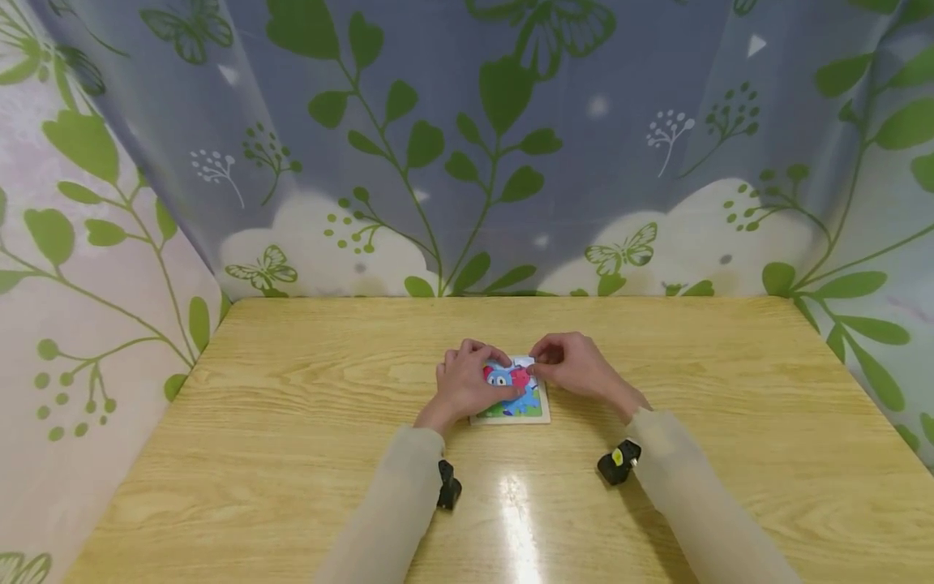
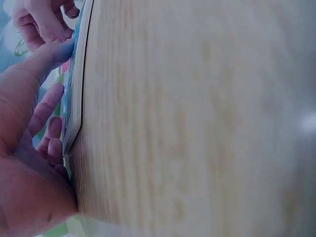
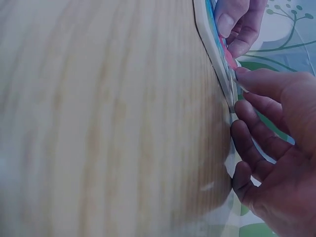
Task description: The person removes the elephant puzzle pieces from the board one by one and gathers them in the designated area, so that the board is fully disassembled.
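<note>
A small square jigsaw puzzle [image 1: 527, 403] lies flat on the table in a pale wooden frame [image 1: 511, 421]. It shows a blue cartoon animal with a pink ear on green ground. Over its left side my left hand [image 1: 467, 383] is spread, the thumb lying straight across the picture and the fingers by the left and far edges. My right hand [image 1: 580, 367] is at the far right corner, thumb and forefinger pinching there; the thumb tip [image 3: 242, 71] meets the puzzle's edge beside the pink part. The hands cover part of the picture.
The wood-grain table [image 1: 306, 389] reaches out on every side of the puzzle. Behind it hangs a blue curtain [image 1: 452, 162] with green leaves and butterflies. Both wrists, in light sleeves, carry a small black camera [image 1: 619, 462].
</note>
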Available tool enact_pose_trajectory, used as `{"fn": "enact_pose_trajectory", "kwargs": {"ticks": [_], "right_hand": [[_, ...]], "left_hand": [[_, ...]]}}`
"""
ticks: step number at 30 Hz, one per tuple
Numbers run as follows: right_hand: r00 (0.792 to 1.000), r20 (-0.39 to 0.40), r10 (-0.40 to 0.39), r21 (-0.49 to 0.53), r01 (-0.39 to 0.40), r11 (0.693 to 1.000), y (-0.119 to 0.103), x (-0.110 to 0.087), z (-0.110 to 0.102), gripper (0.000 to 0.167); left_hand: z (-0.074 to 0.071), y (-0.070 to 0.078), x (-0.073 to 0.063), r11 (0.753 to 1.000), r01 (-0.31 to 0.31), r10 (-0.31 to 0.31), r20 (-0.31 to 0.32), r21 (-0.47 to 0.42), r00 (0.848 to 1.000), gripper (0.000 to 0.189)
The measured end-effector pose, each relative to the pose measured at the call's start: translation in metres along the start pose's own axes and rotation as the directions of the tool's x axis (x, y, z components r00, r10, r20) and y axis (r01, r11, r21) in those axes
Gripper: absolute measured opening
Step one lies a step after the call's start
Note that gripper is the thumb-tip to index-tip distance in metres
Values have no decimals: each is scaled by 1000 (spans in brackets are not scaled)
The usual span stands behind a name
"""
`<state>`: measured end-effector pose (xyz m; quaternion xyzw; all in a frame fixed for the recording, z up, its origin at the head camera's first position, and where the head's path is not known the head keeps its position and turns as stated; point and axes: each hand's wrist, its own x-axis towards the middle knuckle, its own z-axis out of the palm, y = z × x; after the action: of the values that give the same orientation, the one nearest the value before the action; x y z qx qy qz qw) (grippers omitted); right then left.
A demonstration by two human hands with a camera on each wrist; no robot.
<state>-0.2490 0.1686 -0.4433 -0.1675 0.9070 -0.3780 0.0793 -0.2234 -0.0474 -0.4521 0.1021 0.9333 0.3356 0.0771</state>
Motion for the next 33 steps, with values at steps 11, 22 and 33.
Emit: {"fn": "enact_pose_trajectory", "kwargs": {"ticks": [11,22,33], "right_hand": [[1000,-11,13,102,-12,995,-1,-2,-1,15],[999,-32,37,165,-31,986,0,-5,-3,15],[997,-46,69,190,-59,980,6,-7,-11,17]], "left_hand": [[-1,1,1,1000,11,-11,2,18,1000,39],[-2,1,0,1000,6,-6,9,8,1000,37],[-2,0,0,1000,3,-3,20,-2,1000,39]]}}
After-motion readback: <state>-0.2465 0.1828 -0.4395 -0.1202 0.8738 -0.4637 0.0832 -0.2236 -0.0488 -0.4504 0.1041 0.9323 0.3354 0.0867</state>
